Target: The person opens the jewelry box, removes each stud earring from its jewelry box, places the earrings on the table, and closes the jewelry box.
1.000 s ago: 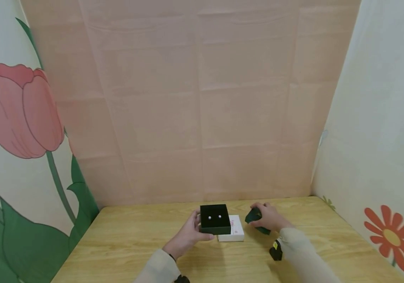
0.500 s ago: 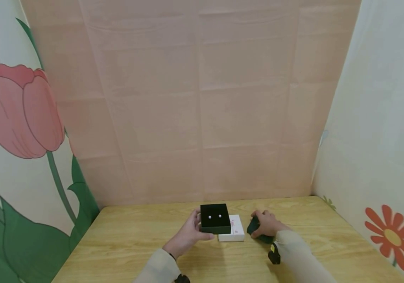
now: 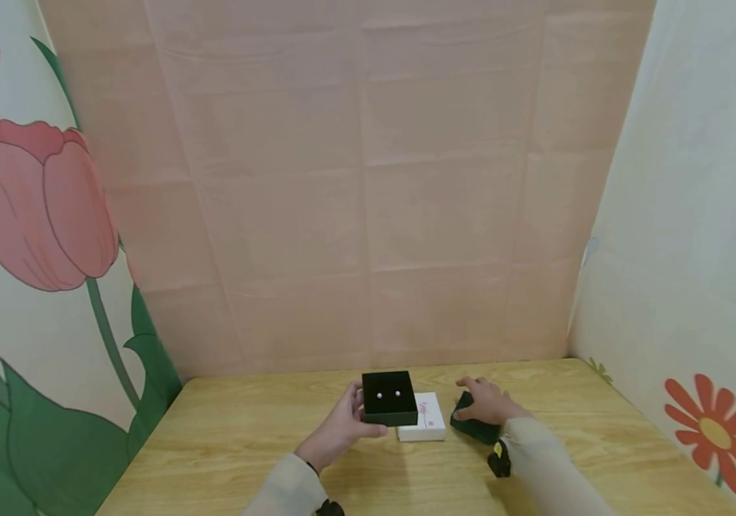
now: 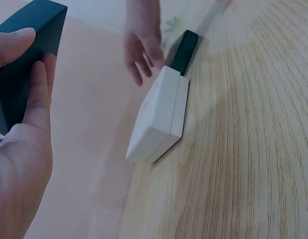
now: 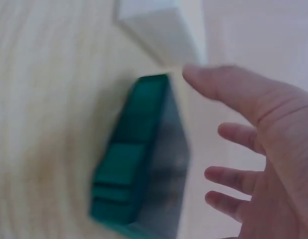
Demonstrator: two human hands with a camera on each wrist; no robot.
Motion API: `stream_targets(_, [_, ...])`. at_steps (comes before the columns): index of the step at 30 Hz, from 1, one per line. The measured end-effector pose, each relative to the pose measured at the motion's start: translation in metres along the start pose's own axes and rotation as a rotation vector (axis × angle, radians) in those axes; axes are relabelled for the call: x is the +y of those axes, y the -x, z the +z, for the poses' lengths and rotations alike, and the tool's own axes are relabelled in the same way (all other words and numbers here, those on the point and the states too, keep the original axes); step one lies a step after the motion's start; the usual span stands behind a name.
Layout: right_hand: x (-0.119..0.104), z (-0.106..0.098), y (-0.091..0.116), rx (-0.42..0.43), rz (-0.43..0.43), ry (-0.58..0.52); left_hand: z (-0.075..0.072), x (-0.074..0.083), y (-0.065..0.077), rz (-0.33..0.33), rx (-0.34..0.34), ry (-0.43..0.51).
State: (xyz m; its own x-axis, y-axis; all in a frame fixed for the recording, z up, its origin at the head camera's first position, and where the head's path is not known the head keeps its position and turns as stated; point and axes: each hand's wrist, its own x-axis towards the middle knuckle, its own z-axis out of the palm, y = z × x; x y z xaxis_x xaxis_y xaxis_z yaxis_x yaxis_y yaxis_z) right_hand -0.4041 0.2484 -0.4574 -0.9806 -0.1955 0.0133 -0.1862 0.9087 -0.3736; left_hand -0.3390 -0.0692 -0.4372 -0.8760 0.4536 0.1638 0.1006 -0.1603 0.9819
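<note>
My left hand (image 3: 340, 423) grips the dark green base of a small jewelry box (image 3: 392, 417), raised above the table. Two pearl-like stud earrings (image 3: 388, 395) sit on its black insert. In the left wrist view the thumb presses one side of the box base (image 4: 24, 69) and the fingers support the other. My right hand (image 3: 487, 404) hovers over the green box lid (image 3: 474, 428), which lies on the table. Seen from the right wrist, the fingers are spread apart from the lid (image 5: 121, 159), with a gap between; the lid has a dark top and a raised band along its side.
A white box (image 3: 431, 424) with red print lies on the wooden table (image 3: 245, 430), between the jewelry box base and the lid. A pink cloth backdrop (image 3: 368, 215) hangs behind the table. Flower-printed panels (image 3: 677, 215) stand at both sides.
My right hand set the green lid down flat on the table, then let go and lifted its fingers off. The left hand with the box base has barely moved.
</note>
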Motion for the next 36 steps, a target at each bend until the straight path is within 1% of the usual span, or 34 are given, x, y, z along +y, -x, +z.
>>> stream_targets(1, [-0.002, -0.003, 0.000, 0.024, -0.021, -0.013, -0.001, 0.000, 0.000, -0.002, -0.003, 0.006])
stream_targets(4, [-0.011, -0.012, 0.003, 0.072, -0.065, -0.126, -0.002, 0.001, 0.002, -0.004, -0.009, 0.021])
stream_targets(7, [-0.020, -0.021, 0.006, 0.114, -0.104, -0.265, -0.002, 0.002, 0.003, -0.004, -0.006, 0.029])
stream_targets(8, [-0.023, -0.024, 0.008, 0.123, -0.103, -0.309, -0.002, 0.002, 0.003, -0.002, -0.004, 0.028])
stream_targets(11, [-0.031, -0.028, 0.010, 0.153, -0.085, -0.375, -0.003, 0.002, 0.003, 0.001, 0.004, 0.013])
stream_targets(14, [-0.035, -0.029, 0.010, 0.180, -0.081, -0.395, -0.006, 0.001, 0.003, 0.008, 0.003, -0.007])
stream_targets(17, [-0.039, -0.027, 0.010, 0.204, -0.103, -0.400, -0.011, -0.001, 0.002, 0.010, -0.005, -0.011])
stream_targets(22, [-0.043, -0.025, 0.011, 0.199, -0.111, -0.409, -0.026, -0.009, -0.002, -0.001, 0.004, -0.052])
stream_targets(26, [-0.041, -0.022, 0.011, 0.174, -0.095, -0.407, -0.039, -0.019, -0.002, -0.037, 0.016, -0.090])
stream_targets(29, [-0.039, -0.020, 0.011, 0.153, -0.074, -0.395, -0.045, -0.025, 0.000, -0.084, 0.014, -0.102])
stream_targets(33, [-0.039, -0.018, 0.010, 0.148, -0.065, -0.392, -0.050, -0.032, 0.004, -0.139, -0.001, -0.178])
stream_targets(36, [-0.040, -0.018, 0.010, 0.157, -0.069, -0.388, -0.053, -0.036, 0.008, -0.163, -0.019, -0.265])
